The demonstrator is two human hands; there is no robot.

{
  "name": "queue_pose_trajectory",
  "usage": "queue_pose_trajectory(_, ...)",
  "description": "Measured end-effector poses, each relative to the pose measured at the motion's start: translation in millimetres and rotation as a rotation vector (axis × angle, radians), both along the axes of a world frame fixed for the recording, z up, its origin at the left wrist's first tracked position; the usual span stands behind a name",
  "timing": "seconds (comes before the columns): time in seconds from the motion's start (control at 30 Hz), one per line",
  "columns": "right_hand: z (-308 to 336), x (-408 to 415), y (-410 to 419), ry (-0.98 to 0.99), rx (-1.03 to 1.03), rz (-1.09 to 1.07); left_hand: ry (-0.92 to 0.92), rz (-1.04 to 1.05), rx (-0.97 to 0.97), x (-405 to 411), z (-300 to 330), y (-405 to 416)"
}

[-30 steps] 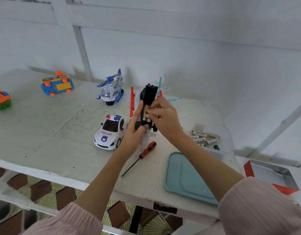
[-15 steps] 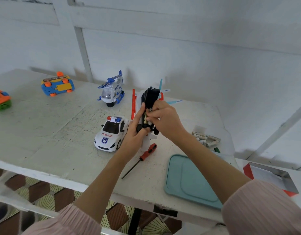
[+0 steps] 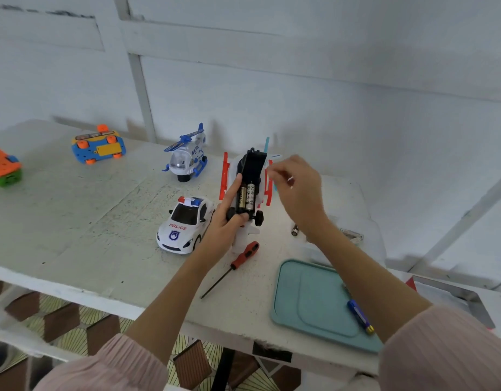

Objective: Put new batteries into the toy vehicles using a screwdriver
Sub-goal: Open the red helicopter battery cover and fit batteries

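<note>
Table (image 3: pixel 74 221) carries everything. Toy plane (image 3: pixel 250 176), belly up just right of the police car (image 3: pixel 184 225), is gripped by left hand (image 3: pixel 225 224); two batteries (image 3: pixel 246 197) sit in its open bay. Right hand (image 3: pixel 297 187) hovers right of the plane, fingers (image 3: pixel 274 170) loosely curled, blurred, seemingly empty. Screwdriver (image 3: pixel 235 263) lies below the plane. Advice: check polarity, press cells flat, then close the cover.

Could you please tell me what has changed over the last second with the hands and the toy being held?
The right hand has let go of the batteries and drawn back to the right, off the toy, so both batteries now show seated side by side in the open compartment. The left hand still grips the toy upright. The screwdriver, police car and tray stayed put.
</note>
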State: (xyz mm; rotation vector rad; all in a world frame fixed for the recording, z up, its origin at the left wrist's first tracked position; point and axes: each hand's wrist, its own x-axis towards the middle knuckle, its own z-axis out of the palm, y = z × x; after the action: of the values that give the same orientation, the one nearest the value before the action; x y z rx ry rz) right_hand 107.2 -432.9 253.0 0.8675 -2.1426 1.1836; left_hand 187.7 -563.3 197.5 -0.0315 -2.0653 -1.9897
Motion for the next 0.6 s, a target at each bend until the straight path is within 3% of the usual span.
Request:
queue_pose_trajectory(0.1, 14, 0, 1, -0.134, -0.142, -0.003, -0.002, 0.012, 0.021, 0, 0, -1)
queue_pose_trajectory(0.2, 26, -3, -3, -0.261, -0.099, 0.073, -0.010, 0.007, 0.014, -1, -1, -3)
queue_pose_trajectory(0.3, 28, -2, -7, -0.216, -0.012, 0.103, -0.018, 0.001, -0.019, -1, 0, -2)
queue_pose_trajectory(0.6, 11, 14, 6, -0.189, -0.008, 0.161, 0.008, -0.019, -0.095, 1, 0, -1)
